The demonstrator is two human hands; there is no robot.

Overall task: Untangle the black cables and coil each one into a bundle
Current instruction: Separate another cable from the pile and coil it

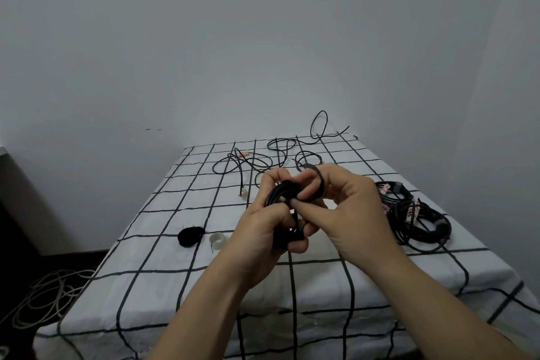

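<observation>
1. Curled round a black coil (277,194), the left hand (260,234) grips all its turns above the middle of the table (140,245). The right hand (347,207) pinches the coil's outer strand at its 3 o'clock edge, and a black loop arches round that hand's far side. I cannot tell whether that loop is cable tail or a strap.
2. At 9 o'clock from the hands a black roll (191,236) lies on the cloth, with a pale ring (217,240) just beside it.
3. At 12 o'clock the loose cables (263,161) sprawl with their loops crossing, and one loop stands up at the far edge.
4. At 3 o'clock the bundles (418,219) lie touching in a heap.
5. The cable looks thin, light and springy, so the turns would likely spring open if released. It is best gripped across every turn at one spot, while loose ends are drawn by the cord rather than by the small plugs.
</observation>
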